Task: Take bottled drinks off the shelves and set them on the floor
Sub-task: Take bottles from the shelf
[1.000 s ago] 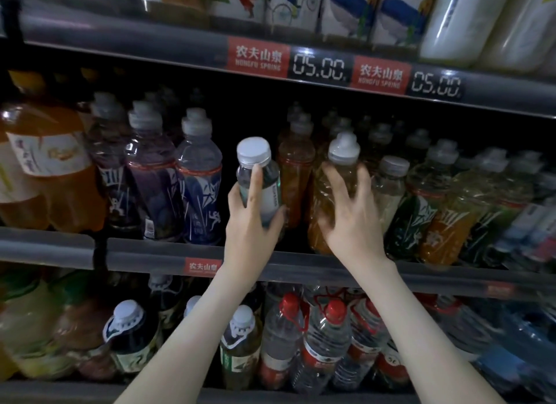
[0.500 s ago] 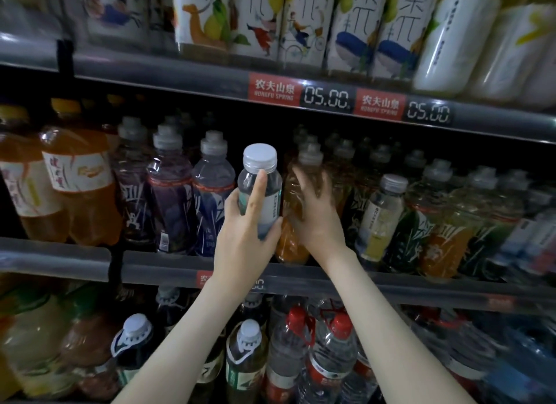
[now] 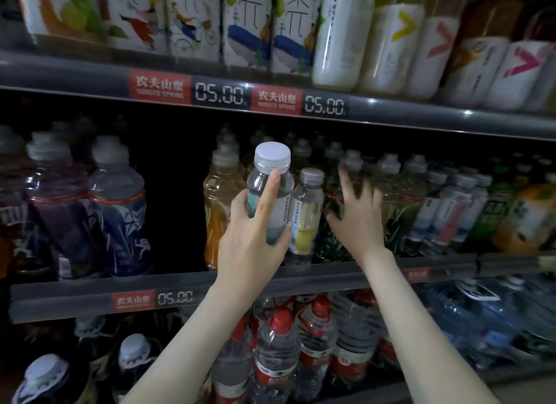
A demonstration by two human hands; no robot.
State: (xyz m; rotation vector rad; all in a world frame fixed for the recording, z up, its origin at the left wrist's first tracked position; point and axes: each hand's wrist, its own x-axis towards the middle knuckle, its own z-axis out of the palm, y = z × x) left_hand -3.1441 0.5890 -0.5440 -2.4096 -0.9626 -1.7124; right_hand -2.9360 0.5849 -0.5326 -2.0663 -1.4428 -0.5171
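Note:
My left hand [image 3: 252,241] grips a small clear bottle [image 3: 270,190] with a white cap and pale label, held up in front of the middle shelf [image 3: 180,280]. A similar small bottle [image 3: 305,220] with a yellow-and-white label stands on the shelf just behind it. My right hand [image 3: 356,214] reaches into the row to the right, fingers spread and curling over a dark green bottle [image 3: 334,220]; the hand is blurred and I cannot tell whether it holds the bottle. An orange drink bottle [image 3: 219,205] stands left of the held one.
Purple and blue sport bottles [image 3: 117,211] fill the shelf's left, with a dark gap beside them. Tall tea cartons [image 3: 249,27] line the top shelf. Red-capped water bottles [image 3: 279,352] and large water jugs [image 3: 481,322] crowd the bottom shelf. Price rails run along each shelf edge.
My right hand has moved right, off the orange bottles and onto the green ones. My left hand keeps its bottle and has shifted slightly right. The view has tilted upward.

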